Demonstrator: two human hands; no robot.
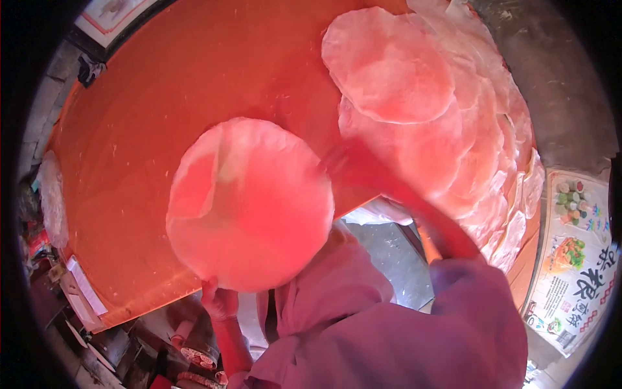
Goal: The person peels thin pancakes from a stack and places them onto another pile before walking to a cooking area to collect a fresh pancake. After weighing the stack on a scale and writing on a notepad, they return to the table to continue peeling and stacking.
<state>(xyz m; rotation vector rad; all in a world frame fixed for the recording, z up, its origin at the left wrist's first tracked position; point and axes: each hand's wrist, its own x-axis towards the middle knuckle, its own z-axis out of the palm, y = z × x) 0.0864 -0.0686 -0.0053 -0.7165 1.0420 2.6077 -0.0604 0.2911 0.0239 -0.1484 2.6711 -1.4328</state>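
A large, thin round pancake is held up in front of me, with a lighter folded-looking patch at its upper left. Its lower edge is pinched by my left hand, thumb showing at the rim. My right hand reaches out beside the pancake's right edge, and motion smears its fingers. Just beyond that hand lies a spread of overlapping pancakes, the topmost pancake at the far end.
An orange-red table stretches under the pancakes. A printed sign with food pictures stands to the right. Clear plastic wrapping lies at the table's left edge. Below it are a box and a cylindrical container.
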